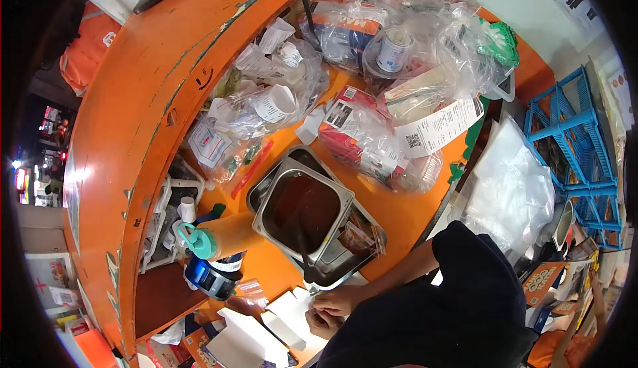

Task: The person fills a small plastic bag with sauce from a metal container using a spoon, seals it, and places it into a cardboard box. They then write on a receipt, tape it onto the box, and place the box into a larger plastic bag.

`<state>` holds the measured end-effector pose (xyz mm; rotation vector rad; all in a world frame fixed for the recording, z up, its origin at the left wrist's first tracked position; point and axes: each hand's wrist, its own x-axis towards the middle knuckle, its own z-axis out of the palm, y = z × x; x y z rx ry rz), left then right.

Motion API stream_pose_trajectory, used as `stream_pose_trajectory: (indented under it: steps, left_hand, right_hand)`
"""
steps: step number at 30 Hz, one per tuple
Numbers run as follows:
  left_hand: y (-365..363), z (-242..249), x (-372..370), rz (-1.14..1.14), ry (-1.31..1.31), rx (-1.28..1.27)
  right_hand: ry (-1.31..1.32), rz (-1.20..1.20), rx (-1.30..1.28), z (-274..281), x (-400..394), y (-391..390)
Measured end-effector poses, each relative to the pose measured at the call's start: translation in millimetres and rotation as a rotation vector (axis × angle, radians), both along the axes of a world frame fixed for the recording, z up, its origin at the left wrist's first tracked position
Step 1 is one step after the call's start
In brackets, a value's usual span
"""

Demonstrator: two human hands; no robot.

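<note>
**Fingertip work on white card beside an open sauce pan**

Find the right hand [337,299] low and close to the body, fingers curled inward, with the left hand [321,324] tucked just beneath it and touching it, also curled. Cannot tell whether either truly pinches something or only rests; look for the fingertips of both meeting on the flat white folded card pieces [290,313] lying directly under and to the left of them.

Note, just beyond the right hand, the rectangular stainless steel pan of dark brown sauce [302,208], with a dark ladle handle [304,251] slanting out toward the knuckles. Further left of both hands, spot the orange squeeze bottle with a teal cap [216,236] lying on its side. Well beyond the pan, see heaped clear plastic bags with printed white receipts [435,127] on the orange counter [399,212].

To handle the card well, probably best to:
- keep both wrists low and the card flat on the counter;
- crease with the fingertips, not the palm;
- hold elbows in, clear of the ladle handle, since a knock there could tip sauce onto the card.
</note>
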<state>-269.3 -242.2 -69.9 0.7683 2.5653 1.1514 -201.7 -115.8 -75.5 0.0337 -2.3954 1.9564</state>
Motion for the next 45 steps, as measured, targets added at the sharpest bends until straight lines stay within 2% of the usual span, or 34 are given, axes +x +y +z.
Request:
stream_pose_trajectory:
  steps: [10, 12, 14, 16, 20, 21, 22, 23, 24, 25, 26, 27, 28, 30, 32, 33, 35, 36, 38, 40, 43, 45]
  left_hand:
    - [-4.6, 2.8, 2.6, -0.012, -0.001, -0.004]
    - [-6.7, 4.5, 4.1, -0.015, 0.0, -0.001]
    - [-7.1, 8.6, 1.9, -0.032, 0.022, -0.002]
    - [-11.2, 9.2, 2.0, -0.033, 0.021, 0.0]
    - [-9.6, 8.0, 8.6, 0.074, -0.128, 0.038]
    - [-11.9, 6.3, 5.6, 0.072, -0.123, 0.039]
    - [-14.8, 2.4, 2.7, 0.024, -0.078, 0.047]
    - [-16.6, 0.3, 1.7, -0.023, -0.037, 0.054]
    - [-15.2, 1.9, 2.0, -0.021, -0.038, 0.055]
    - [-12.2, 4.8, 2.7, -0.035, -0.003, 0.049]
    - [-11.4, 8.1, 2.9, -0.049, 0.034, 0.042]
    - [-11.9, 11.9, 2.2, -0.048, 0.036, 0.038]
    - [-11.0, 14.6, 2.8, -0.036, 0.011, -0.02]
    - [-12.4, 13.8, 2.2, -0.02, -0.012, -0.076]
    - [-14.2, 4.7, 2.7, -0.023, 0.009, 0.027]
    - [-11.2, 7.9, 4.1, -0.018, 0.006, 0.028]
    - [-8.2, 16.8, 5.0, -0.019, -0.002, -0.013]
    - [-7.6, 16.2, 4.8, -0.035, 0.028, 0.007]
    - [-7.0, 18.0, 5.9, -0.029, 0.018, 0.019]
    - [-3.4, 19.6, 8.7, 0.013, -0.076, 0.075]
    - [-6.0, 10.8, 7.1, 0.005, -0.051, 0.098]
    - [-6.4, 12.4, 6.0, -0.01, -0.027, 0.073]
  right_hand:
    - [-0.005, -0.008, 0.022, -7.5, -2.6, -2.8]
    - [0.009, 0.048, -0.106, -15.0, -2.8, -0.8]
    - [0.005, 0.269, -0.226, 8.1, 9.7, 29.3]
    - [-0.076, 0.365, -0.11, 33.2, 46.2, 58.0]
    - [-0.263, 0.241, 0.063, 82.9, 122.6, 117.4]
    - [-0.327, 0.361, 0.279, 108.3, 136.5, 145.8]
    - [-0.484, 0.097, 0.184, 167.7, 151.3, 169.8]
    - [-0.41, -0.182, 0.131, 198.5, 165.8, 184.7]
    - [-0.407, -0.536, 0.259, 243.9, 165.4, 194.6]
    - [-0.089, -0.993, 0.265, 255.0, 169.4, 199.5]
    - [0.195, -1.511, 0.475, 259.0, 157.0, 208.6]
    - [0.331, -1.755, 0.962, 272.2, 147.2, 229.7]
    - [0.17, -1.866, 1.361, 268.8, 151.9, 256.8]
    - [-0.013, -1.932, 1.768, 257.2, 168.7, 291.2]
    - [0.382, -1.668, 0.946, 252.2, 189.3, 306.3]
    - [0.384, -1.662, 0.948, 252.8, 197.5, 306.1]
    - [0.743, -1.655, 0.723, 253.6, 211.1, 297.6]
    - [0.738, -1.653, 0.725, 257.6, 214.3, 291.9]
    - [0.913, -1.683, 0.7, 265.5, 220.8, 277.3]
    - [0.875, -1.662, 0.743, 264.1, 227.3, 267.1]
    - [0.795, -1.637, 0.787, 249.7, 253.3, 256.2]
    - [0.811, -1.689, 0.547, 241.2, 266.0, 246.9]
